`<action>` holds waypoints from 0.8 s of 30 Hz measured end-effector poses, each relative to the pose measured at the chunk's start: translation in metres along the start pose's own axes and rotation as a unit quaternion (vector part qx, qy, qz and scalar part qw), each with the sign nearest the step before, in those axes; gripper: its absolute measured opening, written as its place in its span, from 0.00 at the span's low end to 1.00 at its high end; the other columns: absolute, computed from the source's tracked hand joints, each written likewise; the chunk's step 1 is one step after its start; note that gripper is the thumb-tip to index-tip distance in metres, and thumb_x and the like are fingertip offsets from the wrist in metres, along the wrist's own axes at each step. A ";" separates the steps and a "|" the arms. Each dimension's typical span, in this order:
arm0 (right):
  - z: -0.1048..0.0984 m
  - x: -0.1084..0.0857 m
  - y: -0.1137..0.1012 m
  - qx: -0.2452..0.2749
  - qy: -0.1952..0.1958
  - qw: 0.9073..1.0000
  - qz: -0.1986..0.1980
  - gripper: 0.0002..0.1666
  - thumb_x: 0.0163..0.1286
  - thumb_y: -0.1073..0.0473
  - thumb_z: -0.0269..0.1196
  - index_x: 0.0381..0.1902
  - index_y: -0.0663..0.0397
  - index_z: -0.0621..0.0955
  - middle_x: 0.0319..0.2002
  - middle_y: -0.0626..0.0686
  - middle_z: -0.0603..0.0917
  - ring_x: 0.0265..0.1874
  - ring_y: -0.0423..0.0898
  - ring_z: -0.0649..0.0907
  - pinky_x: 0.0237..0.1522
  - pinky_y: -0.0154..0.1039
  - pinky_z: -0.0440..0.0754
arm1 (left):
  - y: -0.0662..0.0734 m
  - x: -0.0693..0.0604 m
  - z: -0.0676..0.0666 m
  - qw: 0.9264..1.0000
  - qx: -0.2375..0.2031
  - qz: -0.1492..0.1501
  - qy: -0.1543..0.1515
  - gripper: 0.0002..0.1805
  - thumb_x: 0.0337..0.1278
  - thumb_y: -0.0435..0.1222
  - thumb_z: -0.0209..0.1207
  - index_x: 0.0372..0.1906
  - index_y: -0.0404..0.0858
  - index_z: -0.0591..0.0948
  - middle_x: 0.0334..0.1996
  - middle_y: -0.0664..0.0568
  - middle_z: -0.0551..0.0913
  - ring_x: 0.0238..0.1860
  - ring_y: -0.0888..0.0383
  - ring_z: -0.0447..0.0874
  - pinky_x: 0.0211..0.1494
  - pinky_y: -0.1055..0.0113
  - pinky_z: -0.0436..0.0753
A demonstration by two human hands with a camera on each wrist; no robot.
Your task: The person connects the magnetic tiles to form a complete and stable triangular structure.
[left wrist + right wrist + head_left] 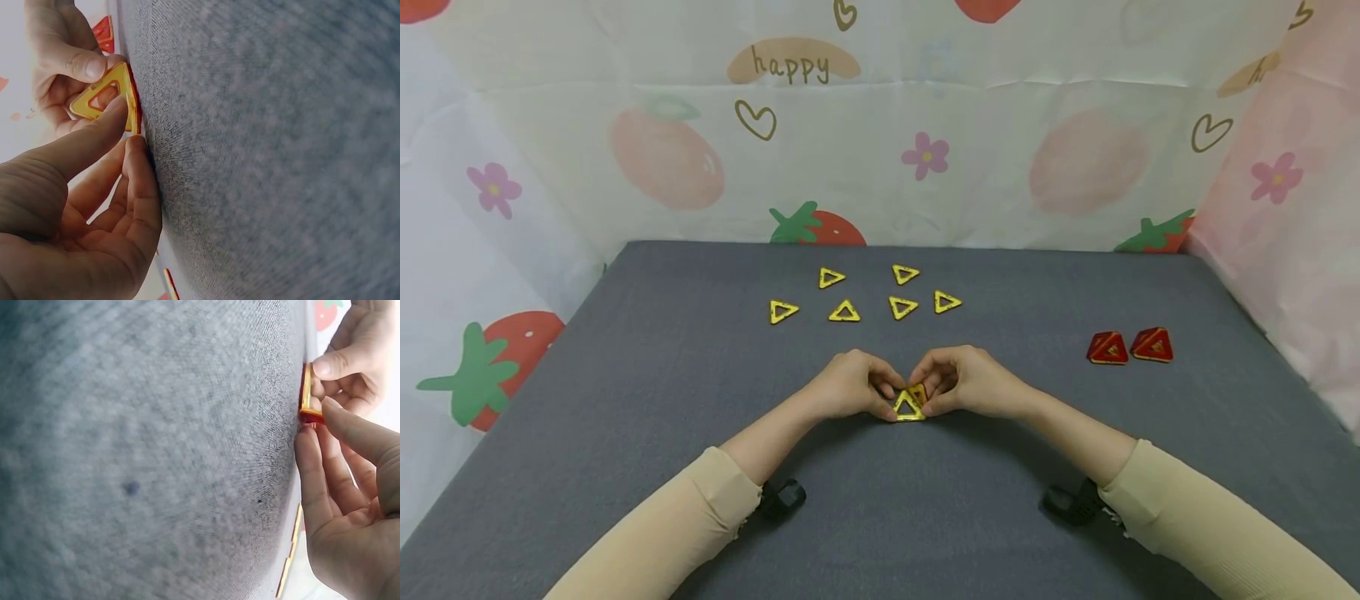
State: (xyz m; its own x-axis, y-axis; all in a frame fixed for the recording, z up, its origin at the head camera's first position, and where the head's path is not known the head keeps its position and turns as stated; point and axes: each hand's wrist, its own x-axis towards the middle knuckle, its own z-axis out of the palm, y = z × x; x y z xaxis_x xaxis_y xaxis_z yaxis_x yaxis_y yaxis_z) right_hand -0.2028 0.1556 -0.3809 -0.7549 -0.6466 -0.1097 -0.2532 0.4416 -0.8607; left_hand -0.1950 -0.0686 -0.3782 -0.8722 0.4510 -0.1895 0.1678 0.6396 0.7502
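My left hand (853,385) pinches the front tile (910,417), a yellow triangle, and my right hand (973,382) pinches the second tile (920,392) just behind and to the right of it, so each grip is clamped on a piece. The two tiles stand at an angle to each other, low at the grey cloth (925,517); whether their edges have locked, I cannot tell. To make this joint well, I think I should hold my fingertips off the meeting edges, line those edges up along their full length and press lightly, since a hard squeeze could twist one tile off the other. Bracing the lower edges on the cloth would probably steady the pair. Both tiles look like smooth, glossy, translucent plastic, with straight rims, blunted corners and a triangular hollow; edge-on they show red-orange. The cloth under my grip has a fine woven grain. Six loose yellow tiles (845,317) of like shape lie flat beyond my hands, and two red pieces (1108,348), shiny and faceted like little pyramids, sit well out to the right.
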 end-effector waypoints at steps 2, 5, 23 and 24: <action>0.000 0.000 0.000 -0.001 0.002 1.000 0.001 0.20 0.58 0.66 0.72 0.49 0.54 0.83 0.37 0.56 0.87 0.36 0.46 0.87 0.39 0.35 0.86 | -0.001 0.000 -0.001 1.000 -0.002 0.001 -0.001 0.20 0.44 0.34 0.75 0.47 0.40 0.87 0.35 0.52 0.89 0.33 0.65 0.83 0.36 0.73 0.79; 0.000 0.000 0.001 0.000 0.002 1.000 0.002 0.19 0.58 0.66 0.72 0.49 0.54 0.83 0.37 0.56 0.87 0.37 0.46 0.87 0.39 0.36 0.86 | -0.002 0.000 -0.002 1.000 -0.007 0.004 0.001 0.19 0.46 0.34 0.74 0.47 0.39 0.87 0.35 0.51 0.89 0.32 0.64 0.83 0.36 0.73 0.79; 0.000 0.001 0.001 0.000 0.006 1.000 0.004 0.20 0.56 0.66 0.73 0.48 0.53 0.83 0.36 0.55 0.87 0.36 0.45 0.86 0.40 0.35 0.86 | -0.024 0.003 -0.044 0.988 -0.001 -0.024 0.156 0.15 0.58 0.35 0.66 0.51 0.40 0.85 0.45 0.44 0.87 0.43 0.51 0.87 0.40 0.64 0.82; 0.000 0.001 0.002 0.000 0.006 1.000 0.002 0.20 0.56 0.66 0.73 0.48 0.53 0.83 0.36 0.55 0.87 0.36 0.45 0.86 0.40 0.35 0.86 | -0.028 0.003 -0.050 0.985 -0.002 -0.034 0.171 0.16 0.58 0.35 0.66 0.52 0.40 0.84 0.46 0.43 0.87 0.45 0.49 0.87 0.43 0.62 0.82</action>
State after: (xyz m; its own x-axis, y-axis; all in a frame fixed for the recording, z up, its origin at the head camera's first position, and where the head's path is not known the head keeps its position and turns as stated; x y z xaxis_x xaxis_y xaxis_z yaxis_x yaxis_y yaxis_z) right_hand -0.2039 0.1558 -0.3824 -0.7632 -0.6372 -0.1072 -0.2503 0.4444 -0.8602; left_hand -0.2248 -0.1162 -0.3678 -0.9853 0.1699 -0.0150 0.1020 0.6577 0.7464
